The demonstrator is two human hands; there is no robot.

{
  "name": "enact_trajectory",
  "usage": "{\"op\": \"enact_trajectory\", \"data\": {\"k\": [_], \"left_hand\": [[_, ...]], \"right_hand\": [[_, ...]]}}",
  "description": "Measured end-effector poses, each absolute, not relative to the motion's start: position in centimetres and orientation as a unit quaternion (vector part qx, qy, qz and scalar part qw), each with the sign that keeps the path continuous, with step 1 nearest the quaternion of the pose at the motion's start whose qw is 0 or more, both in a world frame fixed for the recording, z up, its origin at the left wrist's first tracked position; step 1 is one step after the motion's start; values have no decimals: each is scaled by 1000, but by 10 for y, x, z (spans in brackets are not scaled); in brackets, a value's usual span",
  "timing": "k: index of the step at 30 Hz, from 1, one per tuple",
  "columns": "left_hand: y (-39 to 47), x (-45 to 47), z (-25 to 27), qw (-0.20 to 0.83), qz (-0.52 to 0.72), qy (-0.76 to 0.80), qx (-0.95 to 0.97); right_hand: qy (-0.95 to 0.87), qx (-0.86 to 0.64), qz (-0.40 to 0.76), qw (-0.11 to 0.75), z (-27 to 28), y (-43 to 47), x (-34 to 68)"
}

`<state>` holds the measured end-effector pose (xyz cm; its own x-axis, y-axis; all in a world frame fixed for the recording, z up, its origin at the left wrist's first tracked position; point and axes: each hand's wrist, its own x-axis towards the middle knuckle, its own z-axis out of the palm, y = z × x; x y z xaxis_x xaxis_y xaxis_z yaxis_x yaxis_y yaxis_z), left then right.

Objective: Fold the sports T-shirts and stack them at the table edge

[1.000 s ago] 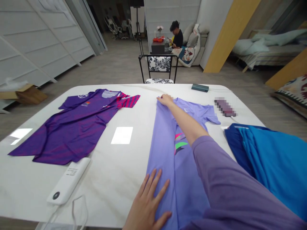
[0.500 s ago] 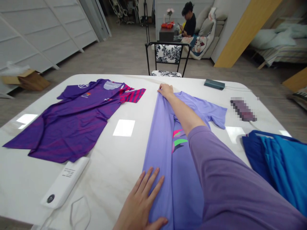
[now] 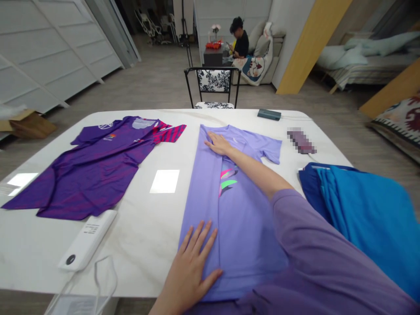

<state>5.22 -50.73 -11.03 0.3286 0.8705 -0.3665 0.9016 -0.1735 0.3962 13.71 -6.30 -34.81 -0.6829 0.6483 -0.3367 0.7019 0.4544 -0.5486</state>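
Observation:
A lavender T-shirt (image 3: 249,232) lies on the white table in front of me, its left side folded inward in a long strip. My left hand (image 3: 193,258) rests flat on the lower end of that strip, fingers spread. Near the collar, my right hand (image 3: 217,143) lies on the upper part of the fold with its fingers stretched out. Pink and green print shows beside the folded edge, partly covered by it. The right sleeve of the shirt is spread out flat. To the left, a purple jersey (image 3: 98,170) with a red striped sleeve lies spread out.
A white power bank (image 3: 88,240) with a cable touches the jersey's hem. Blue folded clothes (image 3: 367,210) lie at the right. A dark green box-shaped device (image 3: 269,114) and a blurred phone-like object (image 3: 301,141) are farther back. Beyond the table stand a chair (image 3: 215,83) and a seated person (image 3: 241,41).
My right hand has let go of the shirt's upper corner and moved down onto the fold, fingers now spread. The folded strip lies flatter. My view has shifted slightly right.

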Motion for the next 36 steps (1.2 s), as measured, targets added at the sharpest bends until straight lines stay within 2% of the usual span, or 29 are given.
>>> {"op": "enact_trajectory", "data": {"k": [3, 5, 10, 14, 21, 26, 30, 36], "left_hand": [[-501, 59, -103, 278, -7, 595, 754], [-489, 82, -98, 273, 36, 617, 737], [-448, 189, -87, 378, 115, 492, 775], [-433, 255, -85, 387, 89, 403, 824], [-444, 279, -100, 384, 23, 462, 799], [-438, 271, -87, 399, 27, 509, 762], [-435, 239, -68, 457, 140, 525, 704], [-441, 166, -38, 537, 306, 519, 590]], "right_hand": [[838, 459, -294, -10, -339, -35, 172], [815, 526, -243, -8, -333, -14, 219], [707, 681, -171, 85, -325, 12, 364], [643, 726, -203, 135, -329, 8, 424], [658, 715, -226, 69, -331, 0, 429], [677, 696, -239, 20, -313, 4, 429], [676, 694, -246, -11, -292, 21, 419], [740, 638, -211, 11, -254, 74, 342]]}}
